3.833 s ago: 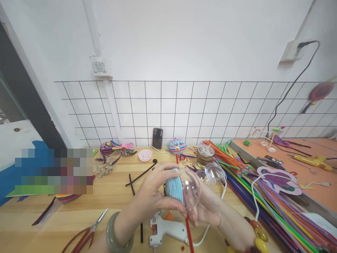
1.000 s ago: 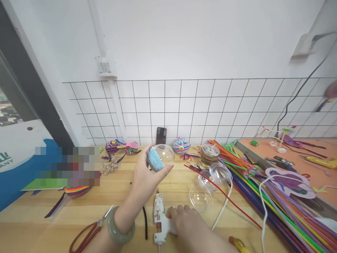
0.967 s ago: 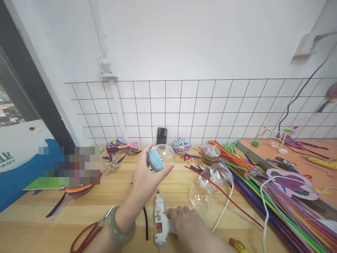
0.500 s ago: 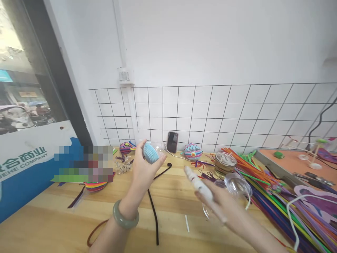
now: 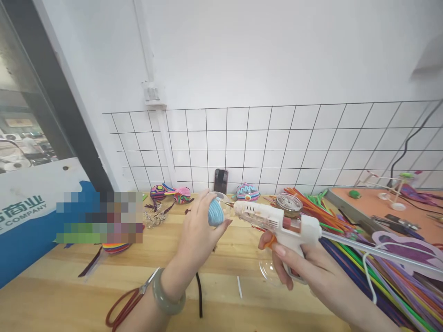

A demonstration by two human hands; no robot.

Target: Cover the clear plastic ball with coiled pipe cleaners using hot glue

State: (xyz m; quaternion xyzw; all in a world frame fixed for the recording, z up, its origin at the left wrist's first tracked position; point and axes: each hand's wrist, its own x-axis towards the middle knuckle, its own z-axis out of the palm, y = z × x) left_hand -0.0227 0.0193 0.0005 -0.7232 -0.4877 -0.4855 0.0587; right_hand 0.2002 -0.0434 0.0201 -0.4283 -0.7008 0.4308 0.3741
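My left hand [image 5: 198,230] is closed around a clear plastic ball partly covered with light-blue fuzzy strips [image 5: 216,213]. My right hand [image 5: 308,267] grips a white hot glue gun [image 5: 261,214], with a finger at its orange trigger [image 5: 270,242]. The metal nozzle points left and meets the ball's near right side; whether it touches cannot be made out. A long clear glue stick [image 5: 377,251] sticks out of the gun's back. Below my hands lie a black strip [image 5: 200,295] and a short white stick [image 5: 239,287].
Red-handled scissors [image 5: 126,304] lie by my left forearm. Bundles of coloured pipe cleaners [image 5: 391,295] fill the right side. A phone [image 5: 220,180] leans on the wall grid, beside a decorated ball [image 5: 248,192]. A clear half shell [image 5: 268,271] rests beneath the glue gun.
My right hand has turned the glue gun and brought its nozzle to the ball. My left hand, still holding the ball, has shifted right. The scissors have come into fuller view.
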